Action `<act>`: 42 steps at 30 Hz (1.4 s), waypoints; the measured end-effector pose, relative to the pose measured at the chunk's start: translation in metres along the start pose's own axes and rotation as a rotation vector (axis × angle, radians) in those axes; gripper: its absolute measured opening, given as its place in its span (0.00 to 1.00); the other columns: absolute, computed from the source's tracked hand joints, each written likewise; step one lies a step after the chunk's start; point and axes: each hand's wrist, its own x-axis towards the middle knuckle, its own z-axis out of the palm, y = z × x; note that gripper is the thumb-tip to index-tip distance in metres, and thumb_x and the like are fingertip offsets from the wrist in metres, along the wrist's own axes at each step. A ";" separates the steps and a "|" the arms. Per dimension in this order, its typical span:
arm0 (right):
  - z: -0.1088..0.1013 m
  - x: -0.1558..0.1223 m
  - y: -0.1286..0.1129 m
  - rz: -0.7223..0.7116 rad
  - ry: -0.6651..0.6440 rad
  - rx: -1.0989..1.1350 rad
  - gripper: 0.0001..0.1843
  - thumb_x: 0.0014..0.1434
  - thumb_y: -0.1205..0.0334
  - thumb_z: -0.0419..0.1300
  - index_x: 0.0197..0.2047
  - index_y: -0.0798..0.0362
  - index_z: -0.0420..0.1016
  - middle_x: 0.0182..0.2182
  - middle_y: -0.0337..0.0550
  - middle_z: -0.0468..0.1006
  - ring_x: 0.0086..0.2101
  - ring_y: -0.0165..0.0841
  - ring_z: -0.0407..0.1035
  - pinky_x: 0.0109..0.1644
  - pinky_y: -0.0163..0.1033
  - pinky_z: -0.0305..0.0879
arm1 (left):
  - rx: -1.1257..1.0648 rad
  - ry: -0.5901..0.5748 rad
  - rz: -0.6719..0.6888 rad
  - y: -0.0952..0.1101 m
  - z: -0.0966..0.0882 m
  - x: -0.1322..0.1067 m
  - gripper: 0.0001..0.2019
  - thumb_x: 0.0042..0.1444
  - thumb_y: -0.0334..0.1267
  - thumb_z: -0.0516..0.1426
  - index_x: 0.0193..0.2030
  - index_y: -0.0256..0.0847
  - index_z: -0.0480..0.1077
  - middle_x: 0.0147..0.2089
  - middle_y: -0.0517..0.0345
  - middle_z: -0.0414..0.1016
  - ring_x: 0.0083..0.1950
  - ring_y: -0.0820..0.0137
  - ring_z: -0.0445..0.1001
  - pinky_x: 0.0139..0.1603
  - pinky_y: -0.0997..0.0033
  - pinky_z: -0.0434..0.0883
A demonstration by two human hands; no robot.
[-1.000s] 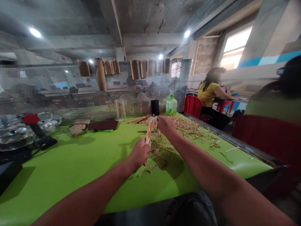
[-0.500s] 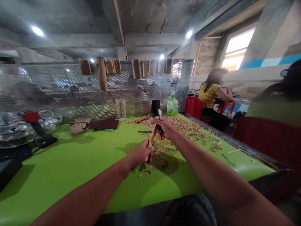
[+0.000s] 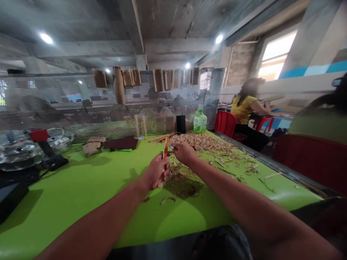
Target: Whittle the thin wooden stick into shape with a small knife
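My left hand (image 3: 157,171) is closed around the lower part of a bamboo strip (image 3: 165,147), which stands nearly upright and tilts slightly right. One face of the strip is orange-brown, and its pale lower end shows beneath my fist. Just right of its upper part, my right hand (image 3: 185,154) is closed on a utility knife (image 3: 172,147). Only a short stretch of blade and a bit of red show; my fingers hide the rest. Whether the blade touches the strip I cannot tell. Curled shavings (image 3: 177,173) lie on the green tabletop (image 3: 108,191) below both hands.
A larger heap of shavings (image 3: 208,141) spreads at the back right, near a green bottle (image 3: 200,122) and a black box (image 3: 180,124). At left stand a red-and-black power tool (image 3: 43,144) and metal kettles (image 3: 18,155). A perforated metal screen (image 3: 108,112) borders the back.
My right hand has moved left and slightly down, and the knife has turned from upright to pointing left. My left hand has shifted left with the strip, which now stands more upright.
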 end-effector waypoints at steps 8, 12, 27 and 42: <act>-0.005 -0.007 -0.014 0.001 -0.097 -0.272 0.16 0.65 0.62 0.48 0.45 0.48 0.77 0.37 0.48 0.82 0.37 0.36 0.74 0.38 0.34 0.58 | -0.058 0.004 -0.022 0.002 0.004 -0.003 0.05 0.63 0.40 0.50 0.39 0.44 0.57 0.23 0.72 0.56 0.13 0.82 0.51 0.12 0.82 0.52; -0.005 -0.006 -0.017 -0.019 -0.102 -0.319 0.17 0.67 0.61 0.47 0.47 0.49 0.76 0.39 0.49 0.81 0.40 0.37 0.75 0.40 0.35 0.60 | -0.075 0.003 -0.016 0.004 0.004 -0.003 0.08 0.63 0.41 0.51 0.36 0.44 0.55 0.23 0.72 0.56 0.13 0.83 0.50 0.11 0.83 0.50; -0.008 0.015 0.031 0.262 0.036 -0.177 0.22 0.64 0.61 0.49 0.56 0.47 0.76 0.44 0.49 0.81 0.43 0.40 0.74 0.42 0.37 0.62 | -0.035 0.002 -0.009 -0.003 0.010 -0.009 0.07 0.64 0.42 0.51 0.45 0.43 0.60 0.23 0.71 0.57 0.15 0.81 0.51 0.12 0.81 0.52; -0.006 -0.004 -0.007 -0.003 -0.049 -0.287 0.16 0.65 0.61 0.48 0.45 0.49 0.77 0.38 0.48 0.82 0.39 0.37 0.74 0.38 0.35 0.58 | 0.168 0.104 0.045 0.001 0.015 -0.011 0.08 0.64 0.42 0.50 0.36 0.45 0.56 0.23 0.71 0.56 0.15 0.81 0.51 0.14 0.81 0.52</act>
